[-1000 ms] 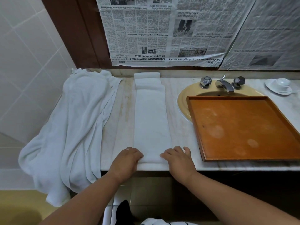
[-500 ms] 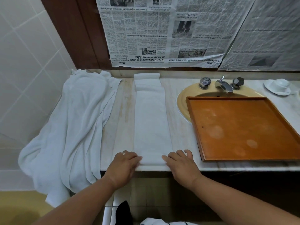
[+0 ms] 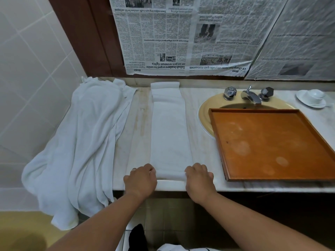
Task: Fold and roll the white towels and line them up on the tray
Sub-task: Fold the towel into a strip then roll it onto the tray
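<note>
A white towel (image 3: 169, 127), folded into a long narrow strip, lies on the marble counter and runs from the back wall to the front edge. Its near end is turned up into a small roll. My left hand (image 3: 141, 180) grips the roll's left end with curled fingers. My right hand (image 3: 198, 178) grips the right end the same way. An orange wooden tray (image 3: 272, 142) lies to the right, partly over the sink, with nothing on it.
A heap of loose white towels (image 3: 81, 142) drapes over the counter's left end and hangs past the front edge. A yellow sink (image 3: 204, 113) with a chrome tap (image 3: 251, 95) sits behind the tray. A white cup and saucer (image 3: 311, 97) stand at far right. Newspaper covers the wall.
Both hands have curled over the towel's near end, which lay flat before and is now turned up into a small roll at the counter's front edge.
</note>
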